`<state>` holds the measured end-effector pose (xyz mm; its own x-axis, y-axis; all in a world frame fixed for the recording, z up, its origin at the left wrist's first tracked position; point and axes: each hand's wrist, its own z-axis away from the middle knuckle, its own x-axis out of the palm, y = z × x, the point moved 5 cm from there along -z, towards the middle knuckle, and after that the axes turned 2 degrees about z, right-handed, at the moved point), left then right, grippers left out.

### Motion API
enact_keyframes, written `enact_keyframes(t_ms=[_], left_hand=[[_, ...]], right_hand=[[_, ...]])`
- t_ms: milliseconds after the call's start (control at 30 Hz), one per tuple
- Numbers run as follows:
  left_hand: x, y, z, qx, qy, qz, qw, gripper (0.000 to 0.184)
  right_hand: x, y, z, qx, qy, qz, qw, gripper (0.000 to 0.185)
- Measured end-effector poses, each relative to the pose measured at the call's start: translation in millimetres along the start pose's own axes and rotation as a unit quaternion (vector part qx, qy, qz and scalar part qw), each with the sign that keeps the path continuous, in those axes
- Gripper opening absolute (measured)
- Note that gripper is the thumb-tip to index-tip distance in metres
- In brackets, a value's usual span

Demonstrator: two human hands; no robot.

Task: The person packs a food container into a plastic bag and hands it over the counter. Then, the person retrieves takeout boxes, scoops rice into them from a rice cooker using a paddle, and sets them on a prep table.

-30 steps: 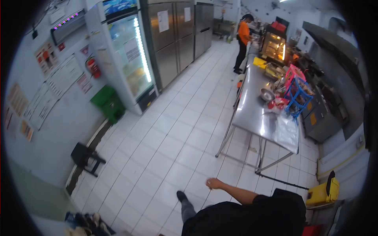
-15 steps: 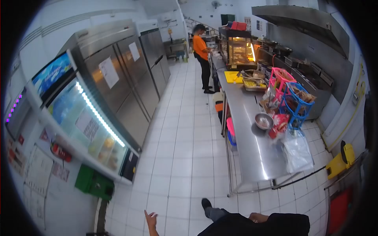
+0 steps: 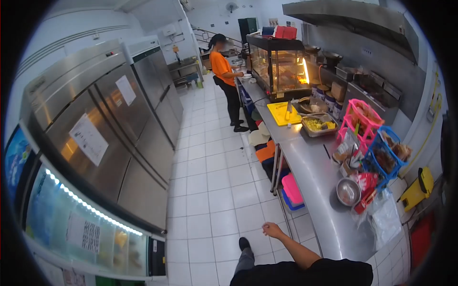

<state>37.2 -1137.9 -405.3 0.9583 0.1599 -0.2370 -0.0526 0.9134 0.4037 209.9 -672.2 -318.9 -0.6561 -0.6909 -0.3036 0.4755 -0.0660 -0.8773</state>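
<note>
My right hand [image 3: 273, 230] reaches in from the lower right over the white tiled floor, left of the steel table [image 3: 312, 190]. Its fingers are loosely bent and a little apart, and nothing is visible in them. It touches nothing. My left hand is out of view. On the table are a metal bowl [image 3: 348, 191], a clear plastic bag [image 3: 385, 219], a blue basket [image 3: 387, 155] and a pink basket [image 3: 360, 121]. Farther back lie a yellow cutting board [image 3: 281, 114] with a knife and a tray of yellow food [image 3: 318, 125].
A person in an orange shirt [image 3: 221, 66] stands by the far counter. Steel refrigerators [image 3: 95, 128] and a glass-door cooler [image 3: 86, 229] line the left. A lit display case [image 3: 279, 66] stands on the counter. Pink and blue containers [image 3: 292, 188] sit under the table.
The view has turned and come closer to the table and refrigerators. My left hand, visible half a second ago, has left view. My right hand has swung forward from beside my body.
</note>
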Motion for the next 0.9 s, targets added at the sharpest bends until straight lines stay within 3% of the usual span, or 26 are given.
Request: enact_keyframes(t_ms=[33,100,167,233,267,333,433,533,567,600,633,667,700,733,767,800,833,867,900], left_hand=[[-27.2,26.7,-18.8,0.004,0.002,-0.013,1.000,0.033],[-84.9,81.2,-55.1,0.006,0.004,-0.029,1.000,0.032],[-141.1,142.4,-96.2,-0.002,0.005,-0.012,1.000,0.031],[-192.6,207.3,-151.5,-0.021,0.019,0.075,0.997,0.031],[-217.9,247.0,-179.4,-0.002,0.036,0.100,0.994,0.030],[-267.0,362.5,-223.5,0.165,0.123,0.043,0.978,0.025],[-305.5,523.5,-279.9,0.250,0.120,0.122,0.953,0.031],[-326.4,615.1,-299.4,0.266,0.081,0.123,0.953,0.035],[-325.8,644.4,-308.8,0.249,0.062,0.118,0.959,0.036],[-341.7,651.5,-317.5,0.222,0.049,0.103,0.968,0.036],[-347.8,663.7,-320.6,0.192,0.028,0.082,0.978,0.033],[-351.2,673.6,-325.5,0.160,0.004,0.067,0.985,0.029],[-361.4,673.6,-333.7,0.147,0.010,0.055,0.988,0.029],[-371.8,671.5,-334.6,0.106,0.010,0.068,0.992,0.030],[-380.3,658.7,-347.3,0.081,0.004,0.096,0.992,0.033],[-391.4,642.6,-378.6,0.064,0.001,0.124,0.990,0.036],[-401.0,638.6,-402.6,0.218,-0.055,-0.174,0.959,0.034],[-411.5,638.0,-416.2,0.388,-0.022,-0.416,0.822,0.032],[-424.0,652.8,-393.3,0.276,-0.091,-0.409,0.865,0.040]], right_hand=[[-24.1,6.6,-13.1,0.054,0.045,0.055,0.996,0.026],[-32.2,91.6,-42.2,0.148,-0.120,0.328,0.925,0.025],[-41.1,155.0,-40.0,0.172,-0.180,0.453,0.856,0.028],[-59.6,171.2,-11.9,0.362,-0.121,0.273,0.883,0.027],[-61.0,141.4,-9.3,0.347,-0.179,0.312,0.866,0.021],[-53.9,170.4,-34.3,0.384,-0.268,0.303,0.830,0.021],[-75.2,81.8,-81.4,0.388,-0.149,0.221,0.882,0.025],[-64.4,136.5,-213.1,0.456,-0.108,0.185,0.864,0.030],[-56.7,192.9,-288.4,0.283,-0.066,0.324,0.900,0.035],[-75.1,64.5,-330.8,0.344,-0.219,0.317,0.857,0.038],[-71.0,76.7,-411.2,0.200,-0.149,0.409,0.878,0.034],[-82.6,36.1,-465.6,0.184,-0.086,0.359,0.911,0.030],[-67.0,60.4,-546.2,0.138,-0.047,0.402,0.904,0.028],[-83.2,-9.3,-581.5,0.090,-0.121,0.429,0.891,0.026],[-91.0,-66.0,-629.6,0.063,-0.075,0.407,0.908,0.023],[-92.8,-100.2,-682.2,-0.087,0.008,0.424,0.901,0.023],[-118.7,-199.5,-693.5,-0.054,0.078,0.254,0.963,0.025],[-124.8,-239.6,-730.7,0.007,0.047,0.178,0.983,0.024],[-130.8,-284.2,-753.1,-0.005,0.066,0.124,0.990,0.024]])
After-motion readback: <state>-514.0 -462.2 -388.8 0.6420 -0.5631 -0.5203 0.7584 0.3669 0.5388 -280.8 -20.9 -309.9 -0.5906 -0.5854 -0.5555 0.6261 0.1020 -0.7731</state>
